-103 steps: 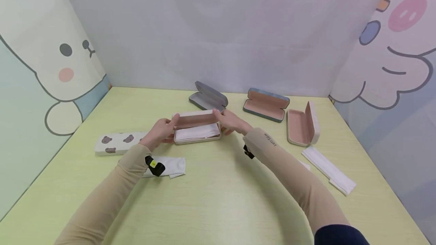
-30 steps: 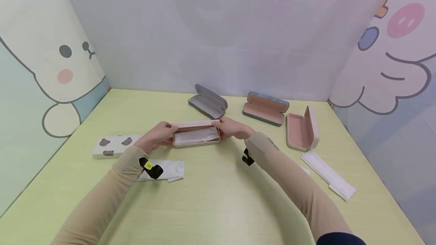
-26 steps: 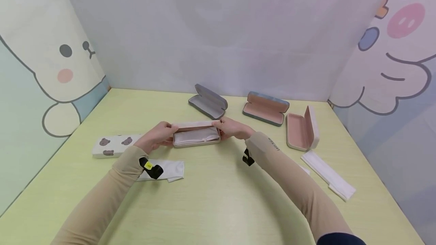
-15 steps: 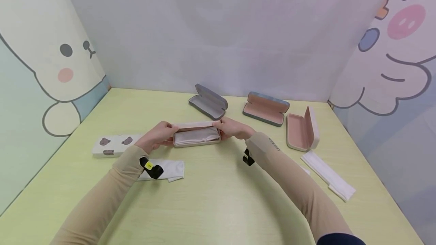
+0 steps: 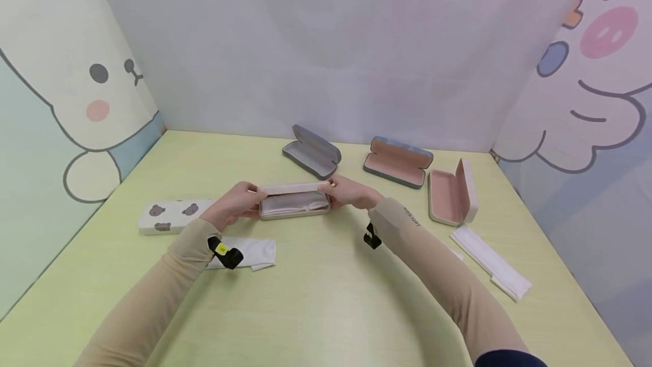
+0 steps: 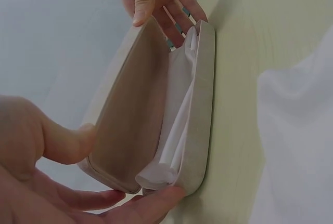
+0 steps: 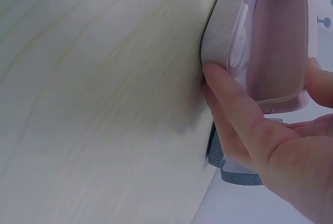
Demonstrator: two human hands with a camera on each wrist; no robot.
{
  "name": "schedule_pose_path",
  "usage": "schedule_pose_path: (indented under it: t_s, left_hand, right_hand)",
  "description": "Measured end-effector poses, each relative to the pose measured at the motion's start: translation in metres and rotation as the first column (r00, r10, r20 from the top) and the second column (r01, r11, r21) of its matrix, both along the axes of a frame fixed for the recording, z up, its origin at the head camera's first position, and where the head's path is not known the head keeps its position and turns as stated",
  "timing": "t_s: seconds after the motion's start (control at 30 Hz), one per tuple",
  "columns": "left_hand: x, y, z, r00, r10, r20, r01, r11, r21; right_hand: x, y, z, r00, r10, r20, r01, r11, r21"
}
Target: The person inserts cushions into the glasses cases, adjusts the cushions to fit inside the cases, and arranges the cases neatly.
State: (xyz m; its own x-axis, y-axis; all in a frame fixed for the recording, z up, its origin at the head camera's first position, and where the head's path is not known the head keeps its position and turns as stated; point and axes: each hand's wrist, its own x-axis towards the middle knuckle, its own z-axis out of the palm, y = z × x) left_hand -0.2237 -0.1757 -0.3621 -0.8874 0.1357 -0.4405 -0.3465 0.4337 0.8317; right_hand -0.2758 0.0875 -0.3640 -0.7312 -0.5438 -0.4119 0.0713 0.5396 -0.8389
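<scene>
A cream glasses case (image 5: 295, 215) lies on the table, its lid half lowered over a folded white cloth (image 5: 291, 203). My left hand (image 5: 235, 204) grips the case's left end. In the left wrist view, that thumb presses on the lid's edge (image 6: 93, 117) while the fingers lie against the base. At the other end, my right hand (image 5: 351, 191) holds the case the same way. Its thumb is on the lid and its fingers (image 7: 234, 99) touch the base's end in the right wrist view. The pinkish lining (image 7: 278, 42) shows inside the lid.
Behind stand an opened grey case (image 5: 311, 157) and an opened blue case with pink lining (image 5: 394, 166). An opened white case (image 5: 445, 197) is at the right. A bear-print case (image 5: 168, 217) lies left. Folded white cloths (image 5: 491, 259) lie right and before my left wrist (image 5: 257, 252).
Over the last few seconds the case's lid has tipped forward and down, shading the cloth. Both hands stay at the case's ends; the lid is slightly lower than a second ago.
</scene>
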Motion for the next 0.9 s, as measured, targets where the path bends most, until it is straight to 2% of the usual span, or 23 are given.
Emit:
schedule_pose_path:
  t_s: [0.33,0.6,0.9]
  left_hand:
    - [0.003,-0.001,-0.002,1.000,0.009,-0.020,-0.009,1.000,0.023]
    - [0.006,0.001,0.001,1.000,0.017,-0.016,-0.016,0.999,0.033]
    - [0.006,0.002,-0.001,0.999,0.015,-0.028,-0.014,0.999,0.037]
  right_hand:
    - [0.001,0.001,-0.004,1.000,-0.015,-0.001,0.015,1.000,-0.005]
    - [0.004,0.000,-0.009,0.997,-0.021,-0.069,0.024,0.999,0.036]
    - [0.008,-0.001,-0.010,0.994,-0.024,-0.111,0.026,0.999,0.022]
